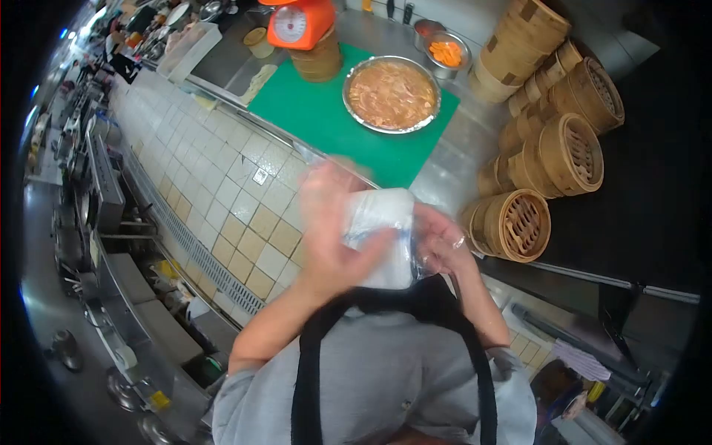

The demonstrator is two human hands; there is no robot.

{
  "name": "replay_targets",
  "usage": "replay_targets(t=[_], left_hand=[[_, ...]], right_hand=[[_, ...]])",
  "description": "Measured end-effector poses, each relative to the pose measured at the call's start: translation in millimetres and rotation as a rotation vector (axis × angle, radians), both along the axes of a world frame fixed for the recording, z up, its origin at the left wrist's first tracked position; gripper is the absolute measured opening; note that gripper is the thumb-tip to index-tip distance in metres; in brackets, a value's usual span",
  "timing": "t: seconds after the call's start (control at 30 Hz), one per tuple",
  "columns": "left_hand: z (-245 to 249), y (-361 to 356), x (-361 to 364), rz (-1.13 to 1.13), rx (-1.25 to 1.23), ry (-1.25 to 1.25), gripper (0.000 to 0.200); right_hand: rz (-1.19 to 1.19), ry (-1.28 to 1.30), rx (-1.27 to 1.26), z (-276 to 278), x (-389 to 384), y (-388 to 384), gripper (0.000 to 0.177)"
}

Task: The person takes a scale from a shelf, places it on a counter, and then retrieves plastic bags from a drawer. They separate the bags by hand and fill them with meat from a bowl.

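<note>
A white, soft-looking pack in clear plastic wrapping [382, 215] is held up close in front of my chest, with faint blue marks on its face. My right hand [439, 237] is closed at the pack's right side, fingers curled by the loose clear film. On the other side, my left hand [334, 222] is smeared by motion, its thumb lying across the front of the pack and its fingers pointing up. Beyond both hands, a round metal tray of raw sliced meat in sauce [391, 95] rests on a green cutting board [311, 111].
An orange kitchen scale [297, 24] sits on a bamboo steamer [320, 61] at the board's far left. Sliced carrots fill a metal bowl [446, 53]. Stacked bamboo steamers [523, 226] line the right side. Tiled floor [245, 170] lies left of the counter.
</note>
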State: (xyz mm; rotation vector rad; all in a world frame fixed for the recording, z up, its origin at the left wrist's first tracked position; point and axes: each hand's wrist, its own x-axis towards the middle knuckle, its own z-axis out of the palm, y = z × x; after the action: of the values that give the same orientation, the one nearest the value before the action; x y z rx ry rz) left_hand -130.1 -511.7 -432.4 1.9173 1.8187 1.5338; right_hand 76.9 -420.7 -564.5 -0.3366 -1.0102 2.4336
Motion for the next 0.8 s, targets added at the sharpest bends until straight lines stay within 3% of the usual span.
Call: replay_targets(t=[0.03, 0.1, 0.2, 0.3, 0.43, 0.8], left_hand=[[-32.6, -3.9, -9.6, 0.27, -0.059, -0.055, 0.052], [-120.7, -22.8, -38.4, 0.221, -0.751, -1.143, 0.055], [-101.5, -9.5, -71.1, -0.073, -0.923, -1.708, 0.047], [-112.9, 13.9, -106.7, -0.192, -0.637, -1.522, 0.043], [-72.9, 49.6, -146.9, -0.207, -0.463, -1.284, 0.044], [-46.1, 102.0, -219.8, -0.327, -0.519, -1.116, 0.036]], right_hand=[[0.114, 0.065, -0.181, 2.0, 0.3, 2.2, 0.071], [0.019, -0.049, -0.128, 2.8, -12.1, 0.9, 0.069], [-0.066, -0.152, -0.048, -2.4, -32.9, 19.0, 0.063], [-0.2, -0.205, 0.076, -5.9, -60.0, 29.9, 0.049], [-0.408, -0.261, -0.056, 6.3, -107.2, 29.7, 0.039], [-0.495, -0.394, -0.118, 16.4, -156.6, 27.1, 0.036]])
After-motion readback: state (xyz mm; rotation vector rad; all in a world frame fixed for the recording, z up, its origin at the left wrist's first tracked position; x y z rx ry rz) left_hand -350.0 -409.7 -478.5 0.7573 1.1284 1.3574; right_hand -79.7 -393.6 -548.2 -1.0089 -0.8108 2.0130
